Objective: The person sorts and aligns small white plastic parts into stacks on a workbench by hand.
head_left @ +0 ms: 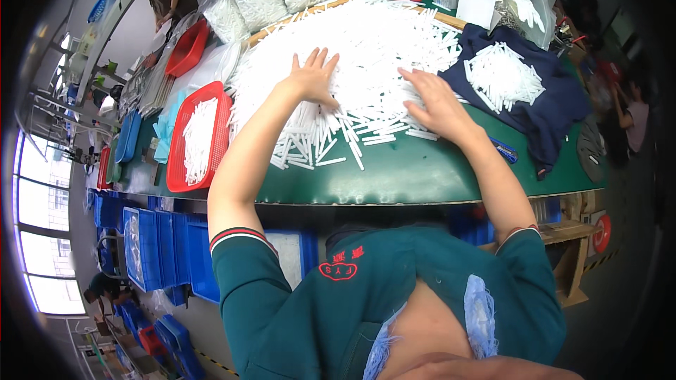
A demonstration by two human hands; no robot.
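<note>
A broad heap of white plastic sticks (pixel 366 42) covers the middle of the green table (pixel 338 179). My left hand (pixel 315 81) lies spread on the left part of the heap, fingers apart, with nothing gripped. On the heap's right side my right hand (pixel 438 102) rests with its fingers stretched out over the sticks, also holding nothing. Loose sticks fan out on the green top between the two hands and toward me. A smaller pile of similar sticks (pixel 503 77) lies on a dark blue cloth (pixel 556 109) to the right.
At the left stands a red basket (pixel 224 123) with more sticks. Bulging clear bags (pixel 259 3) sit behind the heap, near a wooden strip (pixel 451 20). A blue cutter knife (pixel 504 150) lies right of my right forearm. Blue crates (pixel 165 239) stand below the table; other people work farther off.
</note>
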